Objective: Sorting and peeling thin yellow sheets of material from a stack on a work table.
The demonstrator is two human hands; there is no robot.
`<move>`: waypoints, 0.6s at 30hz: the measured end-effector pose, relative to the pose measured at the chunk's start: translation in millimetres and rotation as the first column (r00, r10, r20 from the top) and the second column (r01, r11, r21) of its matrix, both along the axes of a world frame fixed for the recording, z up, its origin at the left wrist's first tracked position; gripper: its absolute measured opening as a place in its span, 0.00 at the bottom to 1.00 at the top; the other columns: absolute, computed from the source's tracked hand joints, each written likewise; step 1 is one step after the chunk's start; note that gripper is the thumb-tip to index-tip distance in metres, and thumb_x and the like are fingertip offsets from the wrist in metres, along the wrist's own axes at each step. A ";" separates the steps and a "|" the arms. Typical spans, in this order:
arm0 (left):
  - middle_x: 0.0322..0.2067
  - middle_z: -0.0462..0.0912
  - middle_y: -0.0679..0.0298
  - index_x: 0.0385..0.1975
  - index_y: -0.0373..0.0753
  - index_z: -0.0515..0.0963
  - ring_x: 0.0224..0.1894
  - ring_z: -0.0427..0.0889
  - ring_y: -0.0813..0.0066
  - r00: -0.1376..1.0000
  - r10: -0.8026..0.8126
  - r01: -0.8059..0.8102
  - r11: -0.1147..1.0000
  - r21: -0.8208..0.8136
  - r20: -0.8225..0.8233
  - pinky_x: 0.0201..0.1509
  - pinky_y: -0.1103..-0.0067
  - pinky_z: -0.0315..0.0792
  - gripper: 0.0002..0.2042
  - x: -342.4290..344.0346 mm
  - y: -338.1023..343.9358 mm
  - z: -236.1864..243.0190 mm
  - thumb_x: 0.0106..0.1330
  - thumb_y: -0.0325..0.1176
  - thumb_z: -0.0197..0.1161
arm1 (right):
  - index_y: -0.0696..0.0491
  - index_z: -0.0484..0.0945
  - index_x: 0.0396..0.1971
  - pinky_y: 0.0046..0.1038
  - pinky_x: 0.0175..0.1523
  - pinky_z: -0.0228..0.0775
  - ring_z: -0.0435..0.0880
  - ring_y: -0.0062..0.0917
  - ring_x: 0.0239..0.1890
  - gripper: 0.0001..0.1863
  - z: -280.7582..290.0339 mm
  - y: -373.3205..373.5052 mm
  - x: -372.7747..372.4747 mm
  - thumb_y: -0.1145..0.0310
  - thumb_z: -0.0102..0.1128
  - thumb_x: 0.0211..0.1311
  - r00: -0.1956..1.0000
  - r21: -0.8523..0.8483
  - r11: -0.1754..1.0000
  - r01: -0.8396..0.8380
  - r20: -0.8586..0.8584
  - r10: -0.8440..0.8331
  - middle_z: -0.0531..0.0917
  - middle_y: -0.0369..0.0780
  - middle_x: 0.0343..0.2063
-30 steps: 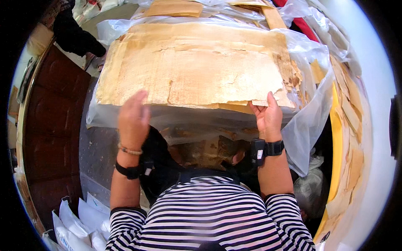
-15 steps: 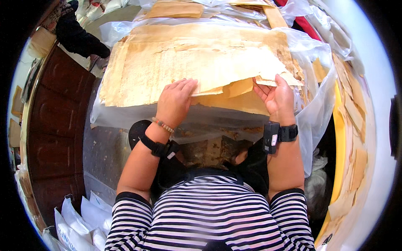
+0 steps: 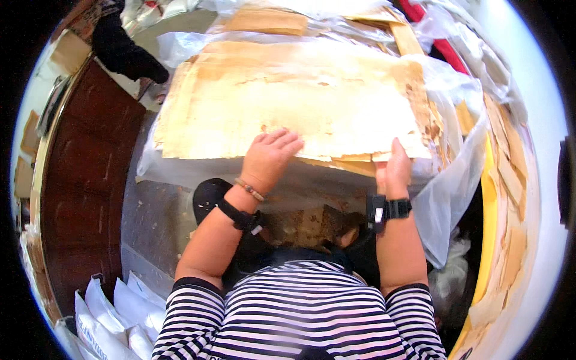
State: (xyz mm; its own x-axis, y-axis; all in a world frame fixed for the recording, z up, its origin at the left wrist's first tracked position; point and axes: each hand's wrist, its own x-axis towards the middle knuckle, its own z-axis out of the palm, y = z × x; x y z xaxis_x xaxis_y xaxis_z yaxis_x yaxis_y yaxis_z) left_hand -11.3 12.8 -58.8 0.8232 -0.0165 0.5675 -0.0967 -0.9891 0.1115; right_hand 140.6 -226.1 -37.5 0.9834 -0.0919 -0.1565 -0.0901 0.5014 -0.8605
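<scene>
A broad, pale tan sheet of wood veneer (image 3: 288, 102), frayed and spotted, lies over a stack in front of me. My left hand (image 3: 273, 155) rests on its near edge, left of the middle, with the fingers stretched out over the surface. At the near right corner, my right hand (image 3: 394, 167) grips the edge, thumb on top and fingers under it, mostly hidden. Below the near edge a darker piece of veneer (image 3: 354, 167) sticks out. Clear plastic sheeting (image 3: 444, 210) hangs around the stack.
On the left stands a dark brown panelled cabinet (image 3: 84, 186), with white sacks (image 3: 111, 315) near its foot. Veneer scraps (image 3: 510, 174) lie behind a yellow edge (image 3: 487, 222) on the right. A dark-clothed leg (image 3: 129, 51) of another person shows at the far left.
The sheet's raised, slanting near right edge has come down and lies flatter and straighter. My right hand has turned and moved slightly nearer to me; my left hand has slid right.
</scene>
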 end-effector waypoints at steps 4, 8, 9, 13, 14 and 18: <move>0.56 0.79 0.73 0.49 0.54 0.79 0.61 0.74 0.72 0.996 -0.028 0.023 0.998 -0.050 -0.087 0.61 0.68 0.69 0.16 1.8 -0.2 -1.7 0.63 0.29 0.59 | 0.65 0.77 0.48 0.30 0.46 0.73 0.82 0.29 0.41 0.19 70.5 39.0 -30.8 0.63 0.53 0.71 0.973 -0.411 0.909 0.072 0.227 0.026 0.83 0.44 0.44; 0.62 0.73 0.59 0.61 0.45 0.72 0.65 0.69 0.62 0.963 -0.244 0.168 0.875 -0.454 -0.115 0.69 0.68 0.63 0.22 -10.6 10.5 22.4 0.65 0.29 0.59 | 0.58 0.79 0.48 0.32 0.40 0.74 0.84 0.32 0.33 0.15 103.4 103.5 -63.5 0.66 0.54 0.68 0.891 -0.706 0.706 -0.055 0.285 0.354 0.85 0.44 0.34; 0.60 0.74 0.55 0.62 0.35 0.69 0.65 0.70 0.61 0.960 -0.269 0.157 0.741 -0.652 -0.074 0.70 0.67 0.61 0.24 -18.2 18.5 33.1 0.66 0.30 0.61 | 0.56 0.79 0.49 0.34 0.40 0.75 0.84 0.36 0.33 0.15 101.4 116.4 -70.7 0.69 0.53 0.65 0.802 -0.799 0.598 0.070 0.401 0.443 0.85 0.46 0.34; 0.60 0.74 0.53 0.64 0.33 0.66 0.63 0.72 0.64 0.932 -0.002 0.337 -0.362 -0.869 0.362 0.65 0.69 0.66 0.25 -47.3 91.2 57.5 0.74 0.43 0.52 | 0.53 0.77 0.53 0.38 0.42 0.76 0.83 0.43 0.35 0.21 80.5 177.5 -104.1 0.75 0.52 0.58 0.506 -0.821 0.471 0.322 0.570 0.647 0.83 0.48 0.39; 0.60 0.74 0.55 0.66 0.35 0.63 0.59 0.75 0.64 0.914 -0.040 0.344 -0.445 -0.827 0.403 0.64 0.65 0.69 0.28 -54.3 108.1 58.7 0.74 0.50 0.48 | 0.53 0.76 0.54 0.38 0.42 0.77 0.84 0.42 0.34 0.21 72.3 187.6 -107.5 0.74 0.52 0.59 0.459 -0.826 0.444 0.348 0.563 0.687 0.83 0.47 0.40; 0.54 0.78 0.53 0.61 0.34 0.66 0.53 0.80 0.65 0.949 -0.075 0.212 -0.567 -0.796 0.306 0.55 0.69 0.76 0.25 -72.7 135.6 78.6 0.72 0.44 0.53 | 0.53 0.76 0.53 0.39 0.39 0.76 0.83 0.42 0.35 0.22 43.2 224.7 -126.5 0.76 0.52 0.56 0.420 -0.847 0.378 0.374 0.518 0.745 0.83 0.46 0.41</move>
State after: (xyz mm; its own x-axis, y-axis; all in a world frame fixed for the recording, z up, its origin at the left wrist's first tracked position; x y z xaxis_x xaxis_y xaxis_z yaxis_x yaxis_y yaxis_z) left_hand -84.0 148.4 19.8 0.9102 0.4129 -0.0308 -0.2755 0.6594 0.6995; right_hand 14.1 -1.4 5.8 0.5078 0.6118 0.6065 0.8614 -0.3504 -0.3678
